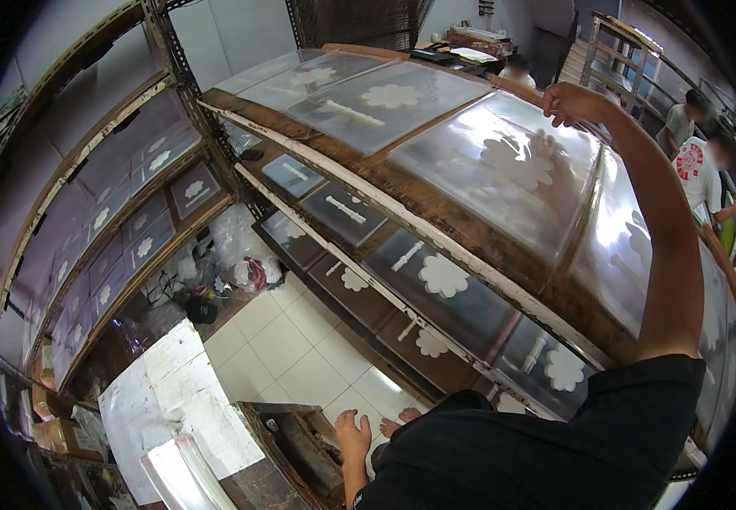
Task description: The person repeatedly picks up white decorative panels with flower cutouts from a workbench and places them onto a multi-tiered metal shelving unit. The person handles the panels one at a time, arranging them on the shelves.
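Note:
My right hand [570,104] is raised over the far edge of the rack's top shelf, its fingers bent downward and drawn together. Whether they pinch the clear sheet's edge is too small to make out. Below it lies a glossy clear plastic sheet [457,157] over a white flower-shaped piece [512,163]. Beside it, another sheet covers a similar flower [389,95] and a narrow white strip [355,113]. My left hand [352,435] hangs low at my side, fingers loosely apart and holding nothing, close to a wooden box-like stand [287,416].
Lower shelves hold more panels with white flowers [444,277] and strips. A metal rail [419,223] edges the top shelf. Another loaded rack [87,229] stands left. A white-covered table [176,399] is near left. Co-workers [699,174] stand at far right.

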A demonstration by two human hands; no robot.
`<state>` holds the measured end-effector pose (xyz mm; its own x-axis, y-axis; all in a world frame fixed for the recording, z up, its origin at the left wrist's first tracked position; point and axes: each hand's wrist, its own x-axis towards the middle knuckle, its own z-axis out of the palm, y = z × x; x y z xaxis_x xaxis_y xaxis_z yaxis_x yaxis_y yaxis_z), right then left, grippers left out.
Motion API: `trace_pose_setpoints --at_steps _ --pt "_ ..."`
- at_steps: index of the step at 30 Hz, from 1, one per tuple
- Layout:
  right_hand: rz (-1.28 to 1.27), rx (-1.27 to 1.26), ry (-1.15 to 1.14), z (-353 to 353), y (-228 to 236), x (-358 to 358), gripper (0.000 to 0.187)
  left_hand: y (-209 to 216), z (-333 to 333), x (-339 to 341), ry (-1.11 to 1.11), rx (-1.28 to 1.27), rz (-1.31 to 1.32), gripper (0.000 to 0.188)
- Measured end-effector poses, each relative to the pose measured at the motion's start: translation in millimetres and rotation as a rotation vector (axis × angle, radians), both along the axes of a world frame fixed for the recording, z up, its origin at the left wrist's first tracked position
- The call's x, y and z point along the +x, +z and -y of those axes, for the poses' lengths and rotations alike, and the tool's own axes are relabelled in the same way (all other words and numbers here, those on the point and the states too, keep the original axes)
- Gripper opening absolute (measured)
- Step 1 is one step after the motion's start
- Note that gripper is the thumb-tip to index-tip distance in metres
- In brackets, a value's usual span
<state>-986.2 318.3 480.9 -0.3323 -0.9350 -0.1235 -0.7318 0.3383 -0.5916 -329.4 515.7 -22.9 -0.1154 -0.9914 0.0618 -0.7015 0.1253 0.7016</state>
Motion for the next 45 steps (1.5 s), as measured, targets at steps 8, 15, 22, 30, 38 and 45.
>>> trace_pose_setpoints --at_steps 8,15,22,30,38,45 --pt "-0.267 -0.006 -0.045 18.4 -6.2 -34.0 0.031 -31.8 -20.4 1.2 0.015 0.167 0.057 0.032" --pt "-0.246 -0.047 0.016 32.2 -16.7 -58.5 0.031 -42.5 -30.7 12.7 0.055 0.293 0.135 0.034" --pt "-0.259 -0.052 0.123 37.7 -26.2 -64.6 0.011 -62.3 -35.3 13.9 0.001 0.274 0.155 0.035" --pt "-0.26 -0.121 0.148 49.7 -38.5 -95.7 0.015 -60.2 -40.5 0.6 -0.001 0.341 0.094 0.037" --pt "-0.573 -0.178 0.116 45.8 -29.4 -62.3 0.015 -59.6 -48.3 7.4 0.013 0.408 0.139 0.037" --pt "-0.556 0.057 0.231 29.0 -16.9 -49.4 0.022 -64.6 -56.8 3.4 -0.011 0.317 0.097 0.035"
